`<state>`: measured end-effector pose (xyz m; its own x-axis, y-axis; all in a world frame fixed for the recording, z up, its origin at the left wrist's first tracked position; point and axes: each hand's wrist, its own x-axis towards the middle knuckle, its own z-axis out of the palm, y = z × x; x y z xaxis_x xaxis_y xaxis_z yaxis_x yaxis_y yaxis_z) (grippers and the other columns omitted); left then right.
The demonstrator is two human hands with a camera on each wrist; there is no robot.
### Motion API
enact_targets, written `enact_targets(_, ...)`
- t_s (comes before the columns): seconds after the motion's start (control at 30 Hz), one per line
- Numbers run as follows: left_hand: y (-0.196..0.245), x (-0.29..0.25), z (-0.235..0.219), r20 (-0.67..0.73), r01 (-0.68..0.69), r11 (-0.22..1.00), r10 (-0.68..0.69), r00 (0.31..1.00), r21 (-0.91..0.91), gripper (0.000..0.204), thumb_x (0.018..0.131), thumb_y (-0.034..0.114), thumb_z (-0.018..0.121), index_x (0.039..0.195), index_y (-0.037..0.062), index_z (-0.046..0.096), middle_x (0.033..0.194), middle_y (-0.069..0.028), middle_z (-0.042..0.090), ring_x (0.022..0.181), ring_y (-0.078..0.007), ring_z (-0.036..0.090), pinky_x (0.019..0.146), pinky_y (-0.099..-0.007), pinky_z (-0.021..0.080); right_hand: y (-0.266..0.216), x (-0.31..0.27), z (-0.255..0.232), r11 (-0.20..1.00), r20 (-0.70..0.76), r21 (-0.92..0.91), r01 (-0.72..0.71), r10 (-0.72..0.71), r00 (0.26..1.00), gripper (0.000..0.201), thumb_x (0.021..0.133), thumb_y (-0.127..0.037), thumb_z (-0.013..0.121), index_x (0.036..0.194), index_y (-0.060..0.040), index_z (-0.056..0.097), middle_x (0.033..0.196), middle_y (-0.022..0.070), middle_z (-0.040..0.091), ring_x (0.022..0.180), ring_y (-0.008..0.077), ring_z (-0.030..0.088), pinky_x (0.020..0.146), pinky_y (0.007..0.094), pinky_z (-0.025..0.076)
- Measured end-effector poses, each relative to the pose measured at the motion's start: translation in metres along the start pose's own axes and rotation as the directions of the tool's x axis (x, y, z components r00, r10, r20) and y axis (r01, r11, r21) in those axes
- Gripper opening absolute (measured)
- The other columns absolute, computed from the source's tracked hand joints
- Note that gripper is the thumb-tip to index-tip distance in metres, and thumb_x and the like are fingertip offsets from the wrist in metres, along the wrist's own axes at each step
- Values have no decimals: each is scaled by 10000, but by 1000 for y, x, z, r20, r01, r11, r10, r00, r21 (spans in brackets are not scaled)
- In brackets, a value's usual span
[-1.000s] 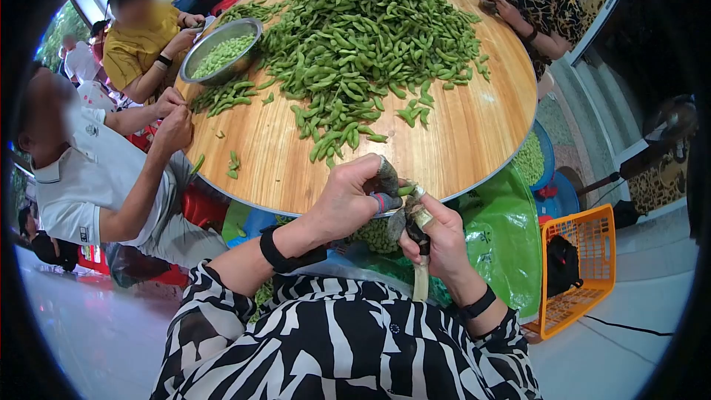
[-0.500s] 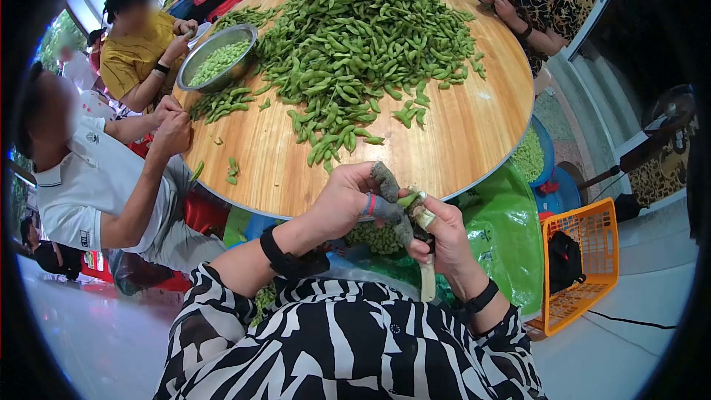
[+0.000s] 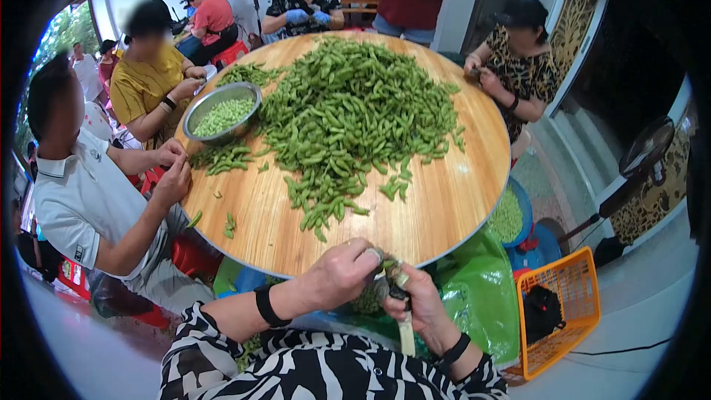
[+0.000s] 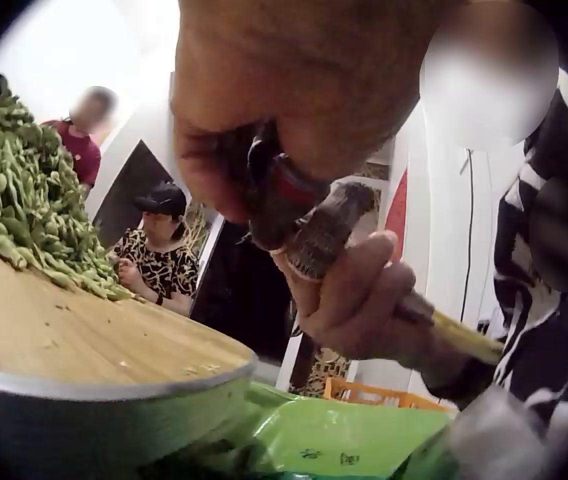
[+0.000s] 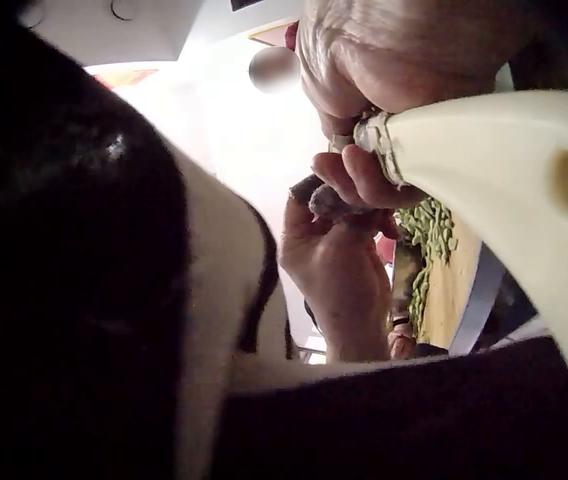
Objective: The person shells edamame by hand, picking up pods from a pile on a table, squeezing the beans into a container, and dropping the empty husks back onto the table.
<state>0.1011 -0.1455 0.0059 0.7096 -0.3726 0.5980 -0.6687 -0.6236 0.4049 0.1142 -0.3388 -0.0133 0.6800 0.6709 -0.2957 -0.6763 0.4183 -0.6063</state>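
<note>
My left hand (image 3: 342,272) pinches an edamame pod (image 3: 389,261) at the table's near edge; most of the pod is hidden by the fingers. Grey covers wrap some fingertips on both hands. Close against it, my right hand (image 3: 422,300) grips a cream-handled tool (image 3: 407,337). In the right wrist view the handle (image 5: 474,150) widens toward a holed end and has wrapping near the fingers. I cannot tell what the tool's working end is. A large heap of edamame pods (image 3: 363,104) covers the middle of the round wooden table (image 3: 255,233).
A metal bowl (image 3: 243,96) of shelled beans stands at the table's left. People sit or stand around it. Below its right edge are a green plastic sheet (image 3: 481,289), a blue basin (image 3: 527,215) of beans and an orange basket (image 3: 589,311). A fan (image 3: 648,148) stands farther right.
The head view has tilted up, so table and hands sit lower and more of the room shows. My left fingers have closed in over the pod, which was plainer to see before.
</note>
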Motion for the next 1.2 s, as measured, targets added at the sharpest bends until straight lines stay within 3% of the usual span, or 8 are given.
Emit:
enact_targets(0.23, 0, 4, -4, 59, 294, 796, -311, 948, -529, 144, 769, 11, 702, 895, -11, 636, 831, -129, 658, 716, -205, 634, 624, -305, 503, -1, -5, 1, 994, 66, -82, 73, -67, 996, 410, 953, -64, 425, 1361, -33, 451, 663, 77, 516, 463, 116, 430, 402, 230, 355)
enact_targets(0.3, 5, 7, -7, 231, 472, 456, -489, 841, -754, 122, 817, 32, 687, 922, -11, 644, 868, -84, 675, 726, -126, 620, 577, -277, 499, -3, -7, 9, 981, 47, -143, 129, -124, 991, 398, 959, -67, 421, 1352, -29, 461, 669, 78, 516, 465, 119, 433, 407, 229, 353)
enact_targets(0.63, -3, 2, -3, 408, 535, 127, -509, 758, -835, 115, 878, 86, 644, 924, -18, 639, 747, -40, 624, 600, -84, 575, 462, -226, 446, 0, -6, 8, 930, 13, -293, 220, -226, 974, 345, 947, -45, 467, 1281, 18, 524, 706, 83, 571, 486, 110, 478, 430, 220, 378)
enact_targets(0.9, 5, -3, 17, 309, 570, 263, -630, 712, -778, 150, 868, 94, 632, 980, 0, 597, 777, -43, 617, 640, -98, 580, 507, -252, 471, 5, -14, 11, 663, -18, -696, 277, -401, 916, 294, 948, -81, 485, 1211, 16, 575, 654, 30, 578, 486, 71, 496, 428, 204, 378)
enact_targets(0.97, 5, -5, 31, 123, 446, 422, -603, 788, -789, 159, 824, 70, 616, 950, -11, 560, 770, -56, 597, 673, -133, 566, 577, -286, 476, 8, -15, 16, 555, -28, -790, 260, -457, 889, 292, 934, -56, 495, 1203, -3, 595, 662, 15, 584, 501, 62, 509, 449, 208, 398)
enact_targets(1.1, 6, -5, 37, 138, 517, 530, -596, 791, -672, 174, 771, 8, 582, 911, 16, 478, 780, -63, 525, 742, -128, 521, 623, -288, 459, 19, -8, -5, 315, 104, -884, 346, -589, 802, 334, 897, -26, 499, 1216, -1, 595, 653, 16, 582, 498, 61, 509, 444, 211, 394)
enact_targets(1.13, 7, -6, 40, 137, 517, 497, -615, 777, -697, 172, 756, -15, 556, 900, 16, 467, 774, -63, 513, 736, -130, 514, 623, -290, 455, -2, -26, 25, 112, 204, -950, 291, -485, 851, 341, 953, -159, 508, 1241, 16, 563, 1160, 190, 631, 1090, 234, 601, 935, 319, 442)
enact_targets(1.2, 8, -6, 43, 139, 522, 473, -632, 762, -710, 195, 727, -69, 489, 898, 19, 452, 779, -60, 507, 729, -135, 515, 615, -281, 446, -3, -26, 26, 114, 190, -956, 270, -461, 867, 348, 951, -147, 508, 1247, 29, 552, 1171, 198, 625, 1106, 241, 591, 953, 328, 431)
